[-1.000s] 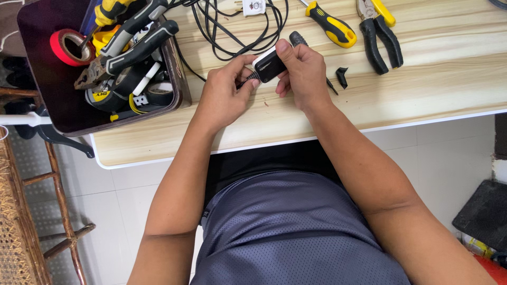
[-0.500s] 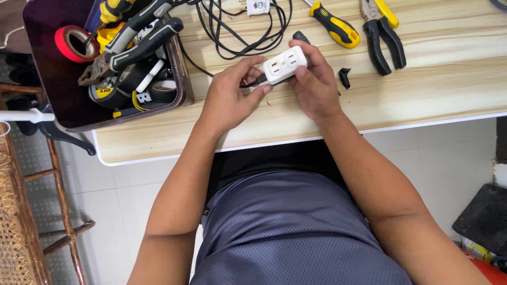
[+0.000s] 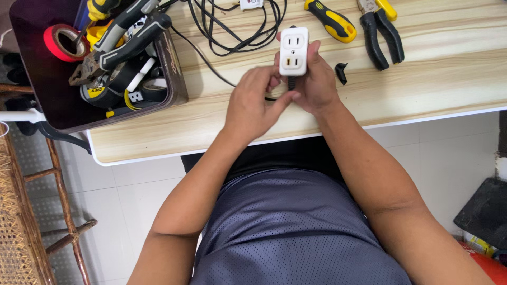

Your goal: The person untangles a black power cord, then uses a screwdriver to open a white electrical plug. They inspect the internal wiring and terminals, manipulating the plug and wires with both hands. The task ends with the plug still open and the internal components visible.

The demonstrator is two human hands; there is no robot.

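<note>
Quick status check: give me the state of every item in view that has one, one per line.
White two-outlet socket block: held upright, outlet face toward the camera.
Right hand: gripping the socket block.
Left hand: fingers at the block's lower end, by its cord.
Black cable: loosely coiled on the table.
Black-handled pliers: lying flat, handles spread.
Yellow-and-black screwdriver: lying flat.
Dark tool tray: full of tools and tape.

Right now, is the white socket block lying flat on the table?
No, the right hand holds the white socket block up above the wooden table, its outlet face toward the camera, with the left hand beside it.
</note>
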